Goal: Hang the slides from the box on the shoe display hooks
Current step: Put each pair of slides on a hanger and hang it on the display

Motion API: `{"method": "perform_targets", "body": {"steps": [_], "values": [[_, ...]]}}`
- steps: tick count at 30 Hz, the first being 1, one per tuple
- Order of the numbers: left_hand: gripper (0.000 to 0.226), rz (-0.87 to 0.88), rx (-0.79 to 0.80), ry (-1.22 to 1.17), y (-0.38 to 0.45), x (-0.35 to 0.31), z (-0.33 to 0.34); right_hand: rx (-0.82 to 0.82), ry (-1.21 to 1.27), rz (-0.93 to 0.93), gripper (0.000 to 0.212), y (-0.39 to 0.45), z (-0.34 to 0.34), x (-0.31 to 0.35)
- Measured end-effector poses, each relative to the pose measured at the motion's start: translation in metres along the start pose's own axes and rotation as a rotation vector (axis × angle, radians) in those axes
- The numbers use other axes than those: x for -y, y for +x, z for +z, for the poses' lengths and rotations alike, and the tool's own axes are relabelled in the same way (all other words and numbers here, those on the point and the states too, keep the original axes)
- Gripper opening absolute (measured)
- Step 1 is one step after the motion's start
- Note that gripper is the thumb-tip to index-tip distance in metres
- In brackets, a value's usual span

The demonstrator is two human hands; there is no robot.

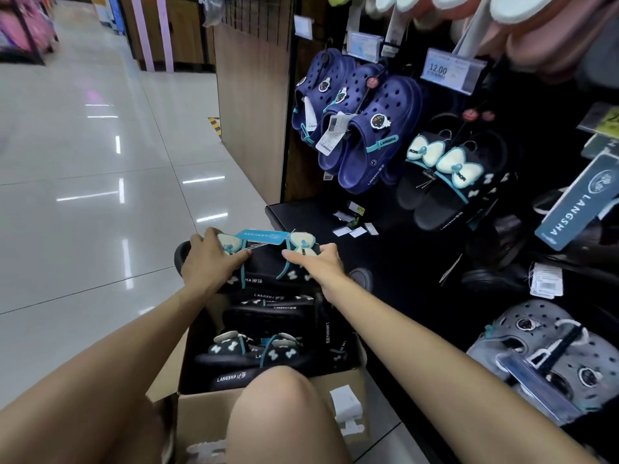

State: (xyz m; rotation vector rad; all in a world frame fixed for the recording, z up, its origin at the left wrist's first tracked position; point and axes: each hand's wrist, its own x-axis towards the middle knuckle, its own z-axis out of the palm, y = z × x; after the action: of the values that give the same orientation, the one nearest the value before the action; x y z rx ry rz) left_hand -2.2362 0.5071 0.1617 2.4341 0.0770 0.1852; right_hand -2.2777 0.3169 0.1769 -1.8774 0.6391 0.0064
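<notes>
Above the open box [268, 390], your left hand [207, 259] and right hand [318, 262] each grip one side of the tied pair of slides [268, 262]. Probably light, flexible foam; bows may deform. Hold by the straps, hang by the connecting loop.

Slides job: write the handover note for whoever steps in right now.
Left hand: grips the left side of a black pair of slides, fingers by its cream bow.
Right hand: grips the right side of the same pair.
The pair is held just above the far end of the cardboard box, teal tag on top.
More black slides lie in the box.
Done: one matching pair hangs on the display, right of the navy clogs.
Left: hang the held pair on a hook, then the rest from the box.
</notes>
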Motion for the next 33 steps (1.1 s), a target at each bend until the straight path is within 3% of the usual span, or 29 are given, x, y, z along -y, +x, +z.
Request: {"method": "perform_targets", "body": {"steps": [4, 7, 12, 18, 27, 33], "values": [[0.064, -0.001, -0.121, -0.056, 0.007, 0.009, -0.021, -0.106, 0.163, 0.080, 0.086, -0.008, 0.040, 0.034], [0.060, -0.030, -0.132, -0.100, 0.002, 0.026, -0.028, -0.177, 0.130, 0.104, 0.082, -0.023, 0.069, 0.030], [0.058, 0.002, -0.090, -0.024, 0.001, 0.038, -0.037, -0.023, 0.263, 0.217, 0.080, -0.026, 0.075, 0.009], [0.059, 0.036, -0.077, -0.020, 0.005, 0.042, -0.040, 0.067, 0.036, 0.076, 0.085, -0.020, 0.054, 0.011], [0.058, 0.166, -0.107, 0.110, 0.001, 0.034, -0.038, 0.040, -0.119, -0.008, 0.083, -0.019, 0.038, 0.012], [0.058, 0.138, -0.100, 0.063, 0.004, 0.029, -0.033, 0.031, 0.003, 0.036, 0.071, -0.018, 0.029, 0.010]]}}
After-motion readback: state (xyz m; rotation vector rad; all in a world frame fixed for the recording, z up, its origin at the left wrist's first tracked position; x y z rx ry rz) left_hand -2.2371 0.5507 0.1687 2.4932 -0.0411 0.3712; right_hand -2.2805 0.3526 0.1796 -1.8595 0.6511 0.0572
